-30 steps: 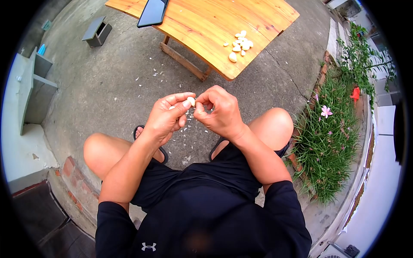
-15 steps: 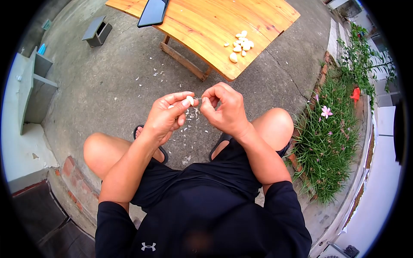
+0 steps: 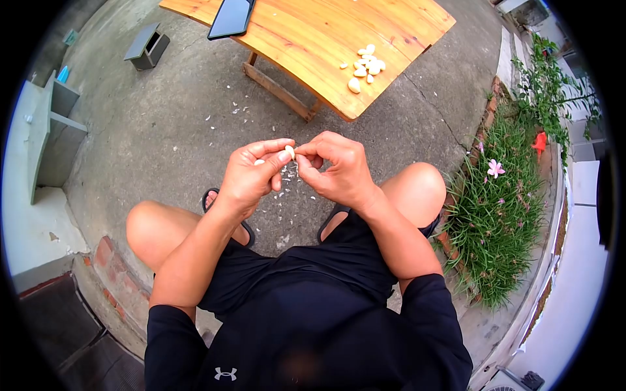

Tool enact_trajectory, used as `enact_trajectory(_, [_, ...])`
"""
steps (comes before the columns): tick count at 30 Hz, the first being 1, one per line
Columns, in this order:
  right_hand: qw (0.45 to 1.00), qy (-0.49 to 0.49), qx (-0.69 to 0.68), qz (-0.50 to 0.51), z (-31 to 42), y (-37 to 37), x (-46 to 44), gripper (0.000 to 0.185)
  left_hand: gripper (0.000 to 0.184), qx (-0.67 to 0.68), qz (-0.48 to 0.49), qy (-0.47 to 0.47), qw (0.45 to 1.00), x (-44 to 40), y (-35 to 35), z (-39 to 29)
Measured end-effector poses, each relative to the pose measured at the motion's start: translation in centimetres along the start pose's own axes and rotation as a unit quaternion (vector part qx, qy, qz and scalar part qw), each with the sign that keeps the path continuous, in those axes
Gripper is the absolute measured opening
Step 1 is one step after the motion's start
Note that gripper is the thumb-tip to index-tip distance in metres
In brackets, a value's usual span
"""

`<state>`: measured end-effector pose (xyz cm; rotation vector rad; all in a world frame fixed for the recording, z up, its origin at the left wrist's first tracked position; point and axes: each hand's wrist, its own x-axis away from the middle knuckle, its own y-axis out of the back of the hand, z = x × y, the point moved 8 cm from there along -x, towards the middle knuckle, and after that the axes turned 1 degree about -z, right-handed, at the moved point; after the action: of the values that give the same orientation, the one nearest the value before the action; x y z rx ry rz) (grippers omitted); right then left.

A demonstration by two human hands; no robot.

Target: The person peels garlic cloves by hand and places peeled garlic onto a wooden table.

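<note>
Between the thumb and index finger of my left hand [image 3: 251, 173] is a pale garlic clove [image 3: 290, 152]. A second pale piece [image 3: 259, 162] shows behind the thumb, against the curled fingers. My right hand [image 3: 336, 168] is closed in a pinch, its fingertips at the right side of the clove; what they hold, if anything, is too small to tell. On the near right corner of the wooden table [image 3: 306, 49] lies a small pile of peeled cloves [image 3: 368, 64].
A dark-framed phone or tablet [image 3: 231, 17] lies at the table's left edge. Pale skin scraps [image 3: 293, 179] litter the concrete floor [image 3: 176, 111] between my feet. A grey box [image 3: 147, 47] stands at the back left, and a planted bed [image 3: 499, 221] is at the right.
My right hand first moved away from the clove, to the right, and has now come back against it. My left hand has kept its hold with hardly any movement.
</note>
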<state>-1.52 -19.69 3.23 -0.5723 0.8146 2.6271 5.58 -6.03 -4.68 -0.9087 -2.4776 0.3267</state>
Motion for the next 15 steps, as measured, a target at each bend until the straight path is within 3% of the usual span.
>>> enact_trajectory(12, [0.997,-0.071,0.010,-0.040,-0.9,0.5,0.1,0.010,0.028,0.014,0.013,-0.001,1.000,0.2,-0.6,-0.2])
enact_trajectory(15, [0.998,-0.044,-0.005,-0.045,-0.7,0.8,-0.1,0.012,0.028,0.029,0.020,0.009,0.999,0.2,-0.7,-0.3])
